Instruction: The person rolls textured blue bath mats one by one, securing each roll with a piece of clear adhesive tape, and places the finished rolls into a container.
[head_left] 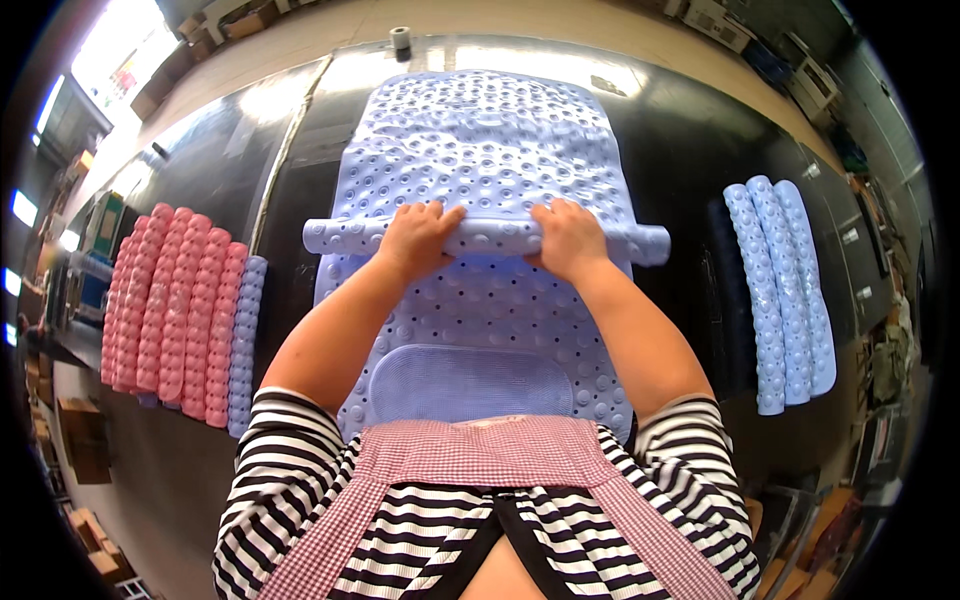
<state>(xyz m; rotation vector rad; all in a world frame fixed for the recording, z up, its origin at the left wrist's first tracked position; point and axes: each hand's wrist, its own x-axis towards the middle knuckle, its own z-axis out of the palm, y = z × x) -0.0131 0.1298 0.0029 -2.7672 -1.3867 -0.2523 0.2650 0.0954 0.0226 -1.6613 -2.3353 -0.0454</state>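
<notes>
The blue roll (pixel 495 237) is held crosswise, its long axis laid from left to right; it is grasped by the left hand (pixel 418 240) and the right hand (pixel 572 240) alike (neither is nearer), with an end exposed outside each. Flat, studded blue matting (pixel 480 140) is spread beyond both hands and also on their near side.

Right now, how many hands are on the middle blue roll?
2: the left hand, left of the blue roll's middle, and the right hand, right of it. No hand seems hidden.
</notes>
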